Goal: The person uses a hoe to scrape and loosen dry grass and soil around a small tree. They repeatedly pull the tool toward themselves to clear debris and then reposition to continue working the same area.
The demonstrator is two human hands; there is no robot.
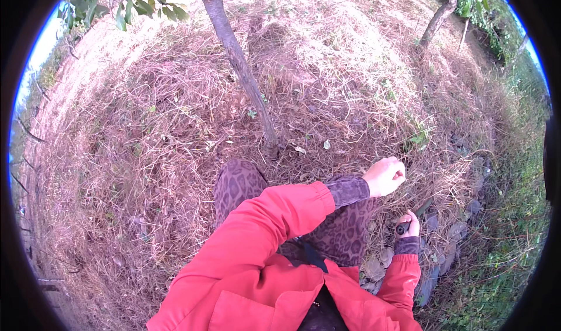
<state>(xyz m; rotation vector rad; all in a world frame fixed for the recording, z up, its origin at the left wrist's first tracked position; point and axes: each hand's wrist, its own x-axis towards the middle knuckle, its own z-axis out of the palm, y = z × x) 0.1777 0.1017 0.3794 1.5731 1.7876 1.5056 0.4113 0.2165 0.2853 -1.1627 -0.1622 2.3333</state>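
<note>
My left hand (385,176) reaches across my body to the right, just beyond my knee. Its fingers are curled into a loose fist over dry grass (456,173), and no object shows in it. Lower and further right, my right hand (412,226) grips the dark round handle (401,229) of a bladed hand tool. A narrow grey-green blade (424,207) points away from that hand into the grass; its far end is hidden, so the exact kind of tool is unclear.
A thin tree trunk (245,68) rises right before my knees (241,182), with leafy branches overhead. Flat stones (447,256) edge the ground at my right, beside green undergrowth (504,243). Another tree (440,17) stands at the upper right. Dry cut grass (131,155) covers the slope.
</note>
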